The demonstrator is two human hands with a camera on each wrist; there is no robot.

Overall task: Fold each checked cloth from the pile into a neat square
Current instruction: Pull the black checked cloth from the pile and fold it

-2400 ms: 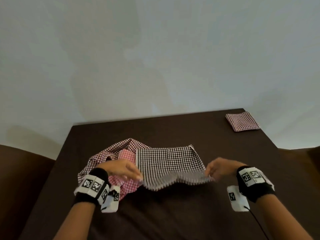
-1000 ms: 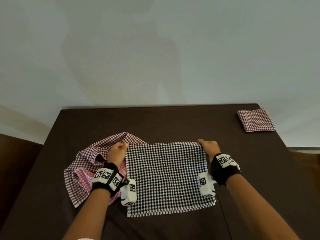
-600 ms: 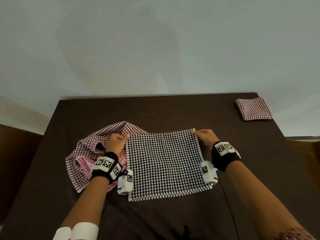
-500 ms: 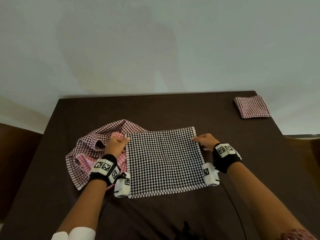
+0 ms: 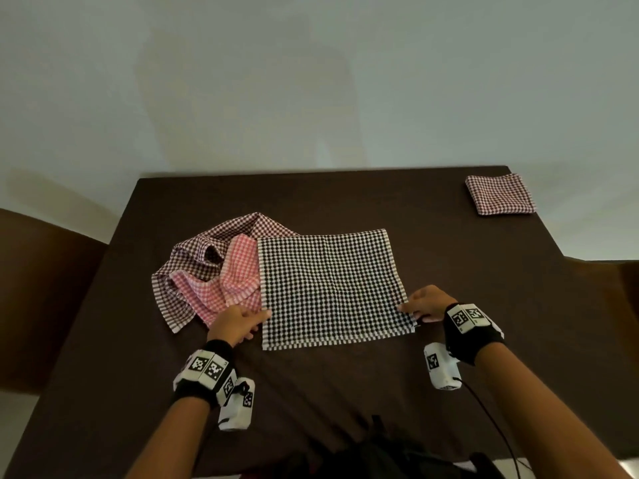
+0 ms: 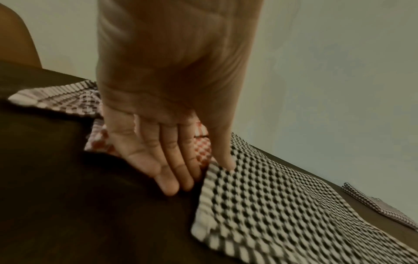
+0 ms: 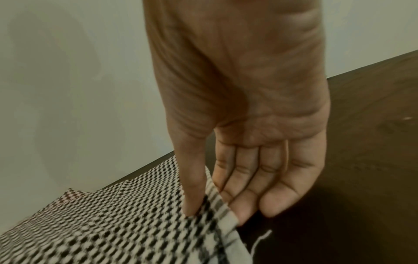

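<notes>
The black-and-white checked cloth [image 5: 330, 288] lies spread flat on the dark surface [image 5: 345, 198], its left edge overlapping the pile of red checked cloths [image 5: 211, 274]. One folded red checked square [image 5: 499, 194] sits well apart at the far right corner. The left hand [image 5: 238, 324] is at the cloth's near left edge: the wrist view shows the thumb resting on top of the hem and the fingers [image 6: 167, 171] extended beside it, partly under the edge, so this grip looks like a light pinch. The right hand [image 5: 427, 304] pinches the near right edge, thumb above and fingers [image 7: 246, 192] below. The step in hand appears to be the first fold. To do it well, take both near corners at matching points, lift them together, and carry them to the far corners, aligning hem to hem. Keep the left corner clear of the pile so no red cloth is dragged into the fold. Press the crease flat before releasing.
</notes>
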